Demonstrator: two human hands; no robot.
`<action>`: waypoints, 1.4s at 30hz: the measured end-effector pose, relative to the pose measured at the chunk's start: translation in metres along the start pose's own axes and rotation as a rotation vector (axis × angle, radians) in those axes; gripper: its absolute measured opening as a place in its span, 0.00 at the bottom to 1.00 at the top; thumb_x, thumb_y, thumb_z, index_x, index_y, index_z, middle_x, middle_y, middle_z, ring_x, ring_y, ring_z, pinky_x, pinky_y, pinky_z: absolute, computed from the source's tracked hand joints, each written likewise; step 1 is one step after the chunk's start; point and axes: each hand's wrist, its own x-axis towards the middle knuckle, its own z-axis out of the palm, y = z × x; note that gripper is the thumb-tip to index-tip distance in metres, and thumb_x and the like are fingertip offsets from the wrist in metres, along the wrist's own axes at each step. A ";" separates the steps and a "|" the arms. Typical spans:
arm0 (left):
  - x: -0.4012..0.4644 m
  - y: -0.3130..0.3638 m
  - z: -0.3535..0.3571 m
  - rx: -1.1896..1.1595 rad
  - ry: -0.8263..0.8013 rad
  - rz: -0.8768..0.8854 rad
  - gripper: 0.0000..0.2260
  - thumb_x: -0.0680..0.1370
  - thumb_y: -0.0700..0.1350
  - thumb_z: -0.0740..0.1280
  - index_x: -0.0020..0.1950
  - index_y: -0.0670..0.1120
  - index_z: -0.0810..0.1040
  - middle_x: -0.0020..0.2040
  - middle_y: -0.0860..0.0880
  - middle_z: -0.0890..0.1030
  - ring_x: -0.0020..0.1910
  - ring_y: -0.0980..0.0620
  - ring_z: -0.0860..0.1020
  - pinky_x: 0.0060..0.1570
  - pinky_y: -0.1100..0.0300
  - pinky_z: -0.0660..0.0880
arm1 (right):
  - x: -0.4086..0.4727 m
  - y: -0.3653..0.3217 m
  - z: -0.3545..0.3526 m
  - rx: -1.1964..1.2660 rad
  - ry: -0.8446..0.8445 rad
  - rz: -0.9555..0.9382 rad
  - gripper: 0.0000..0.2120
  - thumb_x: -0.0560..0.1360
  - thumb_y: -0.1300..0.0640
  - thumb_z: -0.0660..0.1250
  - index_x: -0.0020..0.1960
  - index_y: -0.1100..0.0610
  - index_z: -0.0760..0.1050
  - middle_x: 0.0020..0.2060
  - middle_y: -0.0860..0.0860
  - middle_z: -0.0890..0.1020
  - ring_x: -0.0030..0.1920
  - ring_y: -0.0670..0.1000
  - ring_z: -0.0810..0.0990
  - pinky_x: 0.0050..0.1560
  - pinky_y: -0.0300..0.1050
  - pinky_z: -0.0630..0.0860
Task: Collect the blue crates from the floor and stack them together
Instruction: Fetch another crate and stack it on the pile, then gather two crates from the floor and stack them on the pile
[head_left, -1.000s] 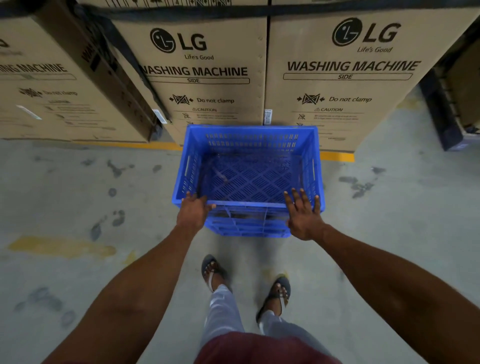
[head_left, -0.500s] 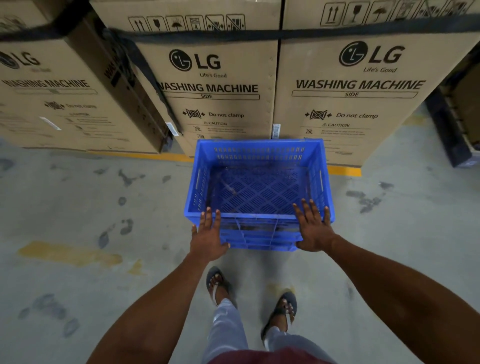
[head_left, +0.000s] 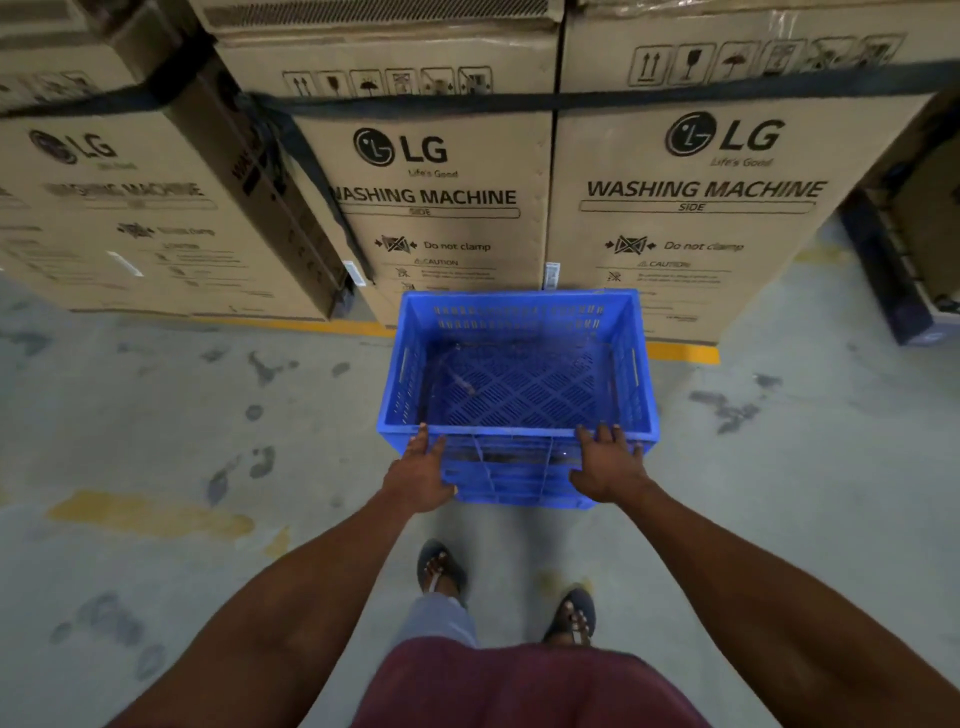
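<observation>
One blue slotted plastic crate (head_left: 519, 317) stands on the concrete floor, right in front of stacked cardboard boxes. It holds nothing, and its lattice bottom shows. My left hand (head_left: 421, 475) lies flat against the crate's near wall at the left corner, with its fingertips at the rim. My right hand (head_left: 608, 467) rests the same way at the right corner, fingers spread up to the rim. Neither hand curls around the edge. I cannot tell whether a second crate sits beneath this one.
Tall washing-machine cartons (head_left: 436, 197) (head_left: 696, 192) form a wall just behind the crate, bound by a dark strap. A yellow floor line (head_left: 680, 352) runs along their base. A dark rack or pallet edge (head_left: 883, 270) stands at the right. My sandalled feet (head_left: 439, 569) are close behind the crate.
My left hand has let go of the near rim and now lies flat against the wall. The view has tilted upward. The crate has stayed in place against the boxes.
</observation>
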 end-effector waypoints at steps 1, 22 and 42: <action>0.001 -0.002 0.002 -0.016 0.002 0.020 0.43 0.75 0.59 0.73 0.84 0.48 0.56 0.83 0.41 0.37 0.81 0.42 0.59 0.70 0.45 0.71 | -0.007 -0.002 0.005 0.002 -0.020 0.004 0.42 0.78 0.40 0.63 0.83 0.51 0.45 0.82 0.58 0.44 0.81 0.62 0.44 0.75 0.71 0.53; 0.067 -0.035 -0.073 -0.232 -0.040 0.264 0.12 0.77 0.50 0.73 0.58 0.49 0.83 0.58 0.43 0.82 0.57 0.40 0.81 0.56 0.50 0.77 | -0.033 -0.074 0.053 0.462 0.058 0.423 0.32 0.76 0.45 0.68 0.76 0.53 0.65 0.78 0.64 0.60 0.77 0.63 0.63 0.71 0.57 0.69; -0.075 0.106 0.087 0.954 -0.679 0.968 0.04 0.72 0.49 0.72 0.46 0.52 0.83 0.49 0.52 0.86 0.51 0.51 0.83 0.51 0.58 0.79 | -0.349 -0.261 0.353 1.427 0.026 1.224 0.18 0.79 0.48 0.65 0.67 0.53 0.75 0.59 0.55 0.83 0.60 0.54 0.80 0.57 0.45 0.75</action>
